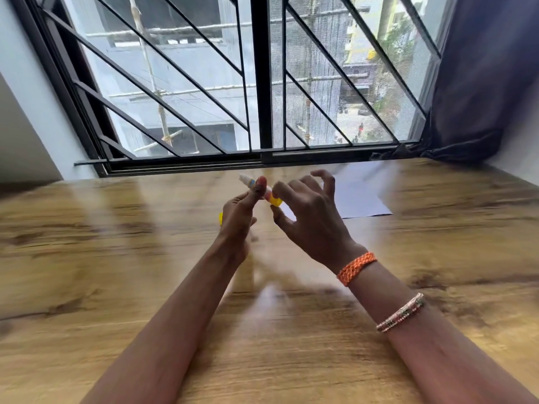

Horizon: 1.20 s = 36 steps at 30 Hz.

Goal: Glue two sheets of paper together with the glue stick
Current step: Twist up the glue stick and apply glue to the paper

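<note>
I see a wide wooden table [116, 287] with a warm, streaked grain filling the lower part of the view, blurred in places and glossy enough to throw back pale reflections of the window [262, 83] behind it. That window runs along the table's far edge, with a dark frame and slanted black bars; through it I make out a grey building and a street well below. A dark blue curtain [481, 83] hangs bunched at the right, its hem resting on the table's far corner. A pale wall [26, 97] closes the left side.

Both forearms reach in over the table. The left hand [237, 220] is raised above the surface, its thumb and fingers pinched on the glue stick [256, 188], which lies tilted with its whitish end pointing up and to the left and a yellow end toward the right hand [309, 217]. A second bit of yellow shows at the left hand's outer edge; I cannot tell what it is. The right hand hovers just beside, fingers spread and curled, fingertips at the yellow end; I cannot tell whether it grips it. On that wrist sits an orange braided band [357, 268], and farther up the arm a beaded bracelet [401, 313].

White paper [361, 193] lies flat on the table behind the right hand, near the window sill.
</note>
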### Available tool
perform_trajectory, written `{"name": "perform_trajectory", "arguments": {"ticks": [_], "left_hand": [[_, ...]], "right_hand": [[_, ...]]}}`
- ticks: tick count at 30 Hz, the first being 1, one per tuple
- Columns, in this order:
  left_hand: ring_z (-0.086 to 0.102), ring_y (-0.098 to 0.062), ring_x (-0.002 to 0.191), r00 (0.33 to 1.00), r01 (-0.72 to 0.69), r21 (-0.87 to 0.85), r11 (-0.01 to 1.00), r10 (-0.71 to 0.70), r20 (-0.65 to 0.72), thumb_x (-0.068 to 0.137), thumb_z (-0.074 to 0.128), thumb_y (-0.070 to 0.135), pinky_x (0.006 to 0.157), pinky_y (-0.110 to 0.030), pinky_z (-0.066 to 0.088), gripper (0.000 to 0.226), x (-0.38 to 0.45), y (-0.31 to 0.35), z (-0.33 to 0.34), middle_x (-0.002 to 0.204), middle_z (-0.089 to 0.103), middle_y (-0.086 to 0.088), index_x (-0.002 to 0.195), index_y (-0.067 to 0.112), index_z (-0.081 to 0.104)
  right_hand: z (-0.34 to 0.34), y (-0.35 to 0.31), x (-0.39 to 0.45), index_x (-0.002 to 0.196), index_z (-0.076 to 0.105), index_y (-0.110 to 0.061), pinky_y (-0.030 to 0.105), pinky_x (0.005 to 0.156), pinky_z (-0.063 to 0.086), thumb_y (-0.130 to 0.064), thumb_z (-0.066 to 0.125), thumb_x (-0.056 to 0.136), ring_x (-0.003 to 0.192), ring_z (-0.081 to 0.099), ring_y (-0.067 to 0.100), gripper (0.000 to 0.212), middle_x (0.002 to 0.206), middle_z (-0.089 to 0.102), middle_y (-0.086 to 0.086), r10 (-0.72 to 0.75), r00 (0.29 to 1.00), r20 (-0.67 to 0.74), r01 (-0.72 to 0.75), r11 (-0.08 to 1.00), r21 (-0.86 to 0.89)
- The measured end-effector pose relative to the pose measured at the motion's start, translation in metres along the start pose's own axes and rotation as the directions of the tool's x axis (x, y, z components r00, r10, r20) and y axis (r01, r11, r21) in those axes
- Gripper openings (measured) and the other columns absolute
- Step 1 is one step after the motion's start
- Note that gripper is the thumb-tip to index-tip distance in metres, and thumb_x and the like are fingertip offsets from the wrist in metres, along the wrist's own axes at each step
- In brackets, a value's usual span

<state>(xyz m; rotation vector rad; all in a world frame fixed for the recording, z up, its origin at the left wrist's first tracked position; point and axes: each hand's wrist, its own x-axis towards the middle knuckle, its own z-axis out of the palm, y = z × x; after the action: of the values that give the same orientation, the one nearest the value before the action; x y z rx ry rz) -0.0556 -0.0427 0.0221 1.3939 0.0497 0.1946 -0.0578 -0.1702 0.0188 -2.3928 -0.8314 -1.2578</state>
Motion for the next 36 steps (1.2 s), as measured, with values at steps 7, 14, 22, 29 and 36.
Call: {"name": "perform_trajectory", "arguments": {"ticks": [7, 14, 22, 29, 36], "left_hand": [[0.060, 0.012, 0.085, 0.978, 0.003, -0.102, 0.995, 0.018, 0.208, 0.083, 0.060, 0.038, 0.092, -0.034, 0.033, 0.017, -0.002, 0.003, -0.001, 0.076, 0.070, 0.026, 0.084, 0.022, 0.063], [0.052, 0.004, 0.098, 0.991, 0.039, -0.060, 0.997, -0.031, 0.128, 0.091, 0.046, 0.041, 0.105, -0.041, 0.030, 0.027, 0.002, 0.000, -0.001, 0.087, 0.070, 0.019, 0.086, 0.022, 0.065], [0.043, -0.001, 0.074, 1.000, 0.018, 0.039, 0.999, -0.018, 0.004, 0.083, 0.061, 0.045, 0.074, -0.031, 0.033, 0.034, 0.002, -0.001, -0.001, 0.075, 0.058, 0.007, 0.059, 0.025, 0.071], [0.055, -0.006, 0.109, 0.982, 0.020, 0.009, 1.000, -0.021, 0.186, 0.092, 0.046, 0.042, 0.108, -0.045, 0.030, 0.030, 0.000, -0.003, 0.000, 0.104, 0.066, 0.005, 0.079, 0.021, 0.065], [0.055, -0.005, 0.107, 0.984, 0.034, 0.004, 0.999, -0.034, 0.175, 0.092, 0.045, 0.043, 0.112, -0.051, 0.028, 0.034, 0.000, -0.003, -0.001, 0.104, 0.067, 0.006, 0.080, 0.022, 0.068]], "right_hand": [[-0.009, -0.007, 0.005, 0.074, 0.045, -0.007, 0.022, 0.058, 0.049, -0.010, 0.070, 0.084, 0.061, 0.066, 0.012, 0.027, 0.074, 0.063, 0.031, 0.463, 0.829, 0.314, -0.479, 0.297, 0.826], [0.000, -0.010, -0.003, 0.088, 0.052, -0.014, 0.039, 0.086, 0.039, -0.024, 0.066, 0.083, 0.070, 0.059, 0.017, 0.017, 0.073, 0.062, -0.007, 0.192, 0.980, -0.045, -0.180, 0.964, 0.198], [0.004, -0.009, -0.003, 0.099, 0.059, -0.019, 0.042, 0.092, 0.032, -0.017, 0.061, 0.080, 0.084, 0.058, 0.024, 0.019, 0.079, 0.062, -0.002, 0.039, 0.999, 0.014, -0.038, 0.997, -0.061], [0.002, -0.012, -0.004, 0.089, 0.046, -0.013, 0.018, 0.055, 0.044, -0.006, 0.066, 0.080, 0.060, 0.059, 0.014, 0.023, 0.066, 0.062, 0.008, 0.406, 0.902, 0.150, -0.404, 0.666, 0.627], [0.001, -0.011, -0.005, 0.088, 0.049, -0.003, 0.005, 0.055, 0.035, -0.008, 0.068, 0.081, 0.062, 0.054, 0.010, 0.021, 0.066, 0.060, 0.006, 0.311, 0.951, 0.010, -0.264, 0.791, 0.552]]}}
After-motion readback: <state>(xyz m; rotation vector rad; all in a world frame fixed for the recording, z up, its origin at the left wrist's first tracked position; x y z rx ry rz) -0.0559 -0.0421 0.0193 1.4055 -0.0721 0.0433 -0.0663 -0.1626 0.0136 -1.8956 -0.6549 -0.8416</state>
